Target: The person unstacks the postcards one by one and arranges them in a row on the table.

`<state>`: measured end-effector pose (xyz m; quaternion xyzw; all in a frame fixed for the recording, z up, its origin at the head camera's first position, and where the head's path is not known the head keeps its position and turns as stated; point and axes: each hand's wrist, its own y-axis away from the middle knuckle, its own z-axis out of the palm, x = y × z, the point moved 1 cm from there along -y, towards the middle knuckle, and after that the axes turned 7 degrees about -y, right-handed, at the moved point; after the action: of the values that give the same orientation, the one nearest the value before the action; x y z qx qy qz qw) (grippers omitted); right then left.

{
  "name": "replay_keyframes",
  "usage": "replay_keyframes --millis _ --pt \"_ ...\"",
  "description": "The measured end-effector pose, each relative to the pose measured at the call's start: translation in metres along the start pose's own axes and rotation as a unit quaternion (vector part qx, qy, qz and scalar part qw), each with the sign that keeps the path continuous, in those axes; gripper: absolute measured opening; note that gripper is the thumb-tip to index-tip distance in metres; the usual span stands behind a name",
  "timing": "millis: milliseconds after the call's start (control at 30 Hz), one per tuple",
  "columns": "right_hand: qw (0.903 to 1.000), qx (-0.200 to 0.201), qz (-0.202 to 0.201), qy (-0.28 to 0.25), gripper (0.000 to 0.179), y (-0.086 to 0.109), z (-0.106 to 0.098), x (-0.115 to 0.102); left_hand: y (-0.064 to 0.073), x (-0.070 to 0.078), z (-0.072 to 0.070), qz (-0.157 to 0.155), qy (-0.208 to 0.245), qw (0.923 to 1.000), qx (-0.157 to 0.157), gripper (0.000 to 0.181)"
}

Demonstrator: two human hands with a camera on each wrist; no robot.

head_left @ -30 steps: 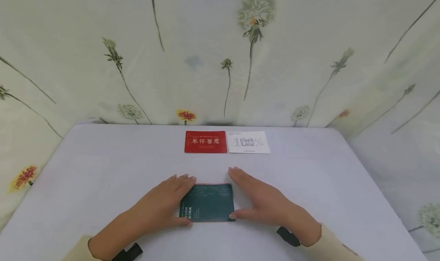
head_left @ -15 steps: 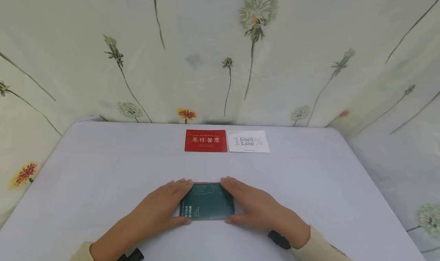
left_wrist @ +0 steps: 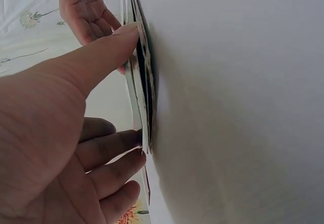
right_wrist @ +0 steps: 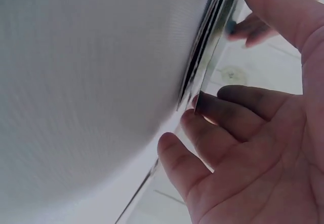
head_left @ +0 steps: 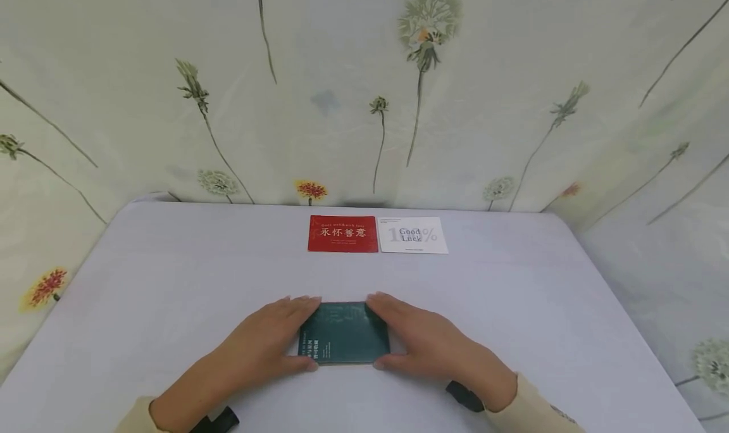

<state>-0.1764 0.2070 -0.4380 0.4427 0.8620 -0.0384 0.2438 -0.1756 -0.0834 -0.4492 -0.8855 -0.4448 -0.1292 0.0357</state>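
A small stack of cards (head_left: 344,335), topped by a dark green one with white print, lies near the front of the white-covered table. My left hand (head_left: 264,341) holds its left end, thumb at the near edge and fingers at the far edge. The right hand (head_left: 424,341) grips the right end the same way. Slightly parted layers show along the stack's edge (left_wrist: 144,89) in the left wrist view, with the left thumb against them. In the right wrist view, fingers (right_wrist: 212,138) touch the far side of the stack.
Beyond the hands, a red card (head_left: 343,234) with white characters lies beside a white "Good Luck" card (head_left: 414,235), close to the table's back edge. A floral cloth (head_left: 319,97) hangs behind the table (head_left: 188,262).
The right hand has moved left and taken hold of the stack's right end. A reddish strip seen earlier along the stack's far edge no longer shows.
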Motion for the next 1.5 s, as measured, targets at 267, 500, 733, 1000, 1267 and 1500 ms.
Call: replay_keyframes --millis 267,500,733,1000,1267,1500 --pt "0.9999 0.011 -0.010 0.003 0.091 0.000 -0.007 -0.002 0.000 -0.003 -0.004 0.000 0.001 0.9998 0.020 0.097" --pt "0.9998 0.016 -0.005 -0.005 0.091 0.002 -0.011 -0.005 0.001 -0.003 -0.006 -0.006 -0.007 0.9999 0.012 0.103" --pt "0.9999 0.014 -0.005 -0.007 0.091 0.002 -0.012 -0.005 0.003 -0.003 -0.008 -0.011 -0.003 0.9998 0.018 0.101" --pt "0.9998 0.016 -0.007 -0.010 0.088 0.004 -0.014 -0.006 0.005 -0.002 -0.011 -0.016 0.000 0.9994 0.030 0.096" --pt "0.9998 0.015 -0.002 -0.010 0.085 0.003 -0.017 -0.009 0.007 0.000 -0.015 -0.019 0.006 0.9991 0.038 0.092" --pt "0.9998 0.017 -0.004 -0.009 0.084 0.003 -0.019 -0.010 0.008 -0.002 -0.016 -0.016 -0.005 0.9988 0.047 0.092"
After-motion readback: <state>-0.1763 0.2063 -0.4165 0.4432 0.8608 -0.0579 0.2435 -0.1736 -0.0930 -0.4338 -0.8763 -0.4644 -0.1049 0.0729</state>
